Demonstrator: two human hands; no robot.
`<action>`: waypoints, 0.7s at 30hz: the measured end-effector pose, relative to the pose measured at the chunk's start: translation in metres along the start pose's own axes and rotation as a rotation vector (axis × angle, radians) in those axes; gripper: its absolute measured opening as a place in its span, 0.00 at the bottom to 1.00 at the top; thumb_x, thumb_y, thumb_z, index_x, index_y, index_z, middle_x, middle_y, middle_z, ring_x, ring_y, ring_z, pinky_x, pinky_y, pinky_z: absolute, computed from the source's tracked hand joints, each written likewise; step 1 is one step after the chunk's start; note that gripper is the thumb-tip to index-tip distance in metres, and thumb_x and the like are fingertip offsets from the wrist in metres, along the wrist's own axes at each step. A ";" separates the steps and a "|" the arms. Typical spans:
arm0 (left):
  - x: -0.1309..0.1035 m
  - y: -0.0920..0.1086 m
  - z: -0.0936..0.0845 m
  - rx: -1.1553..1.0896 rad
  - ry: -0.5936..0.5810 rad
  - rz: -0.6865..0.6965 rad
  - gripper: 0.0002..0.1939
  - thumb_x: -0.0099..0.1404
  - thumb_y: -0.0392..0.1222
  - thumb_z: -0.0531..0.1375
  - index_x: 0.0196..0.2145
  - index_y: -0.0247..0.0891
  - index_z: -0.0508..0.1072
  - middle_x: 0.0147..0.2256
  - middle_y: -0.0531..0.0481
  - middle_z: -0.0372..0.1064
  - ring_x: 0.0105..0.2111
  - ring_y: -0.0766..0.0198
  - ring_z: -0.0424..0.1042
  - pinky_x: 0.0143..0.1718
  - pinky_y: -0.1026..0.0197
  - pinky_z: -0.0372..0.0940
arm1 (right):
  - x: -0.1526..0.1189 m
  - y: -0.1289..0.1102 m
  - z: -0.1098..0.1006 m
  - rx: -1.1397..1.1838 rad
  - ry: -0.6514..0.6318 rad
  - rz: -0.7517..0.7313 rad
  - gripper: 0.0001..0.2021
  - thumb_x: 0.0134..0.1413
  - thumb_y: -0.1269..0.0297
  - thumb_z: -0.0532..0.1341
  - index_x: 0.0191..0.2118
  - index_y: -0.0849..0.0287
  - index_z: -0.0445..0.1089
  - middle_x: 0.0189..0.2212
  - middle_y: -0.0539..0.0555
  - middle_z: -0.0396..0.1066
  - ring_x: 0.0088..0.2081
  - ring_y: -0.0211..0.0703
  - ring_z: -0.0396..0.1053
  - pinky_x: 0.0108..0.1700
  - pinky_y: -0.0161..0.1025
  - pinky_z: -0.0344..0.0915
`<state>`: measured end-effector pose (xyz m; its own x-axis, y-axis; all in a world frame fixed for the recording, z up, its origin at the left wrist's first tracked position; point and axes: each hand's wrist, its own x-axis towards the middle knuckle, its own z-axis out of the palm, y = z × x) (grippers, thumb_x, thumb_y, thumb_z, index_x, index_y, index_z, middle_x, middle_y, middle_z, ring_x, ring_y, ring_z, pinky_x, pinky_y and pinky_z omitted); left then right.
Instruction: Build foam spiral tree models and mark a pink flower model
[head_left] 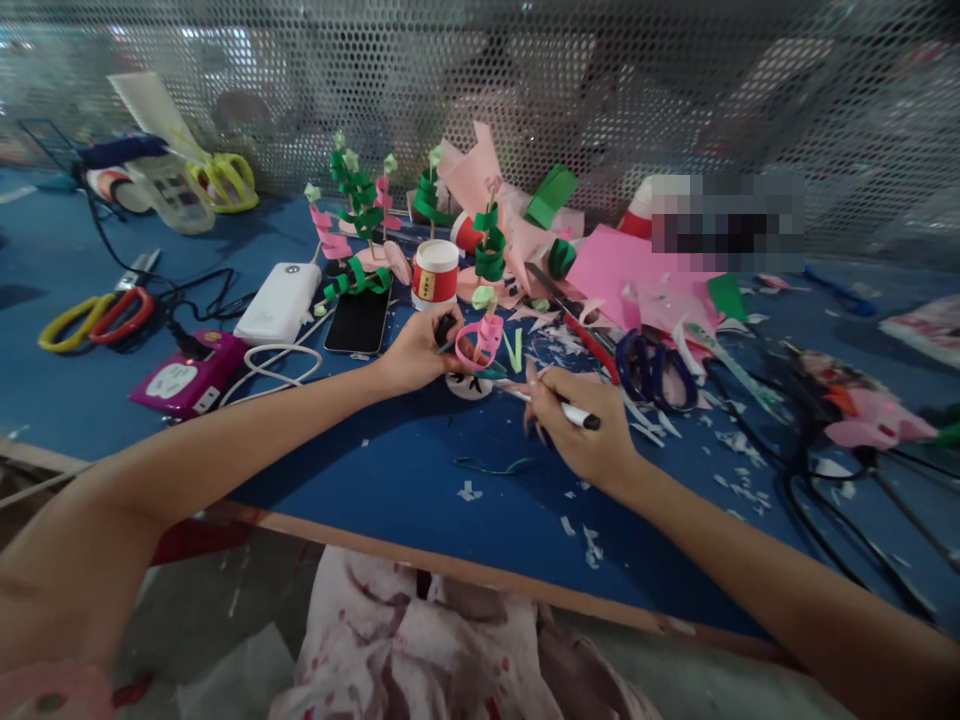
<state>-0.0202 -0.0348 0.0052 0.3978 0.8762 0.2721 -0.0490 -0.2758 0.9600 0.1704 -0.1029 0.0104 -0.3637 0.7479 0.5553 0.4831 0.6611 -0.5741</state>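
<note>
My left hand (420,352) is closed at a small pink paper spiral tree (489,338) topped with a pale green paper star. A black cap-like piece (445,330) shows among its fingers. Below the spiral is a white round base (468,388) with black marks. In my right hand (585,425) is a white marker pen (579,414) with a black end, its tip pointing left toward the base. The exact grip of the left fingertips is partly hidden.
Behind my hands stand green and pink paper spirals (360,205) and a red-and-white tub (436,275). A phone (358,320), power bank (279,303), purple socket block (187,375) and scissors (97,320) lie left. Pink paper (622,275), blue-handled scissors (656,370) and cables are right.
</note>
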 end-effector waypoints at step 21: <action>-0.006 0.001 0.008 0.010 0.110 0.026 0.29 0.35 0.43 0.71 0.21 0.40 0.51 0.18 0.61 0.55 0.25 0.65 0.69 0.30 0.57 0.68 | 0.000 -0.002 0.003 0.005 -0.002 0.009 0.16 0.55 0.71 0.52 0.18 0.57 0.52 0.13 0.46 0.58 0.15 0.31 0.55 0.20 0.32 0.53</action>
<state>-0.0155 -0.0432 0.0043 0.2936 0.9065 0.3035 -0.0486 -0.3029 0.9518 0.1670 -0.1044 0.0098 -0.3614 0.7538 0.5488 0.4825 0.6548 -0.5817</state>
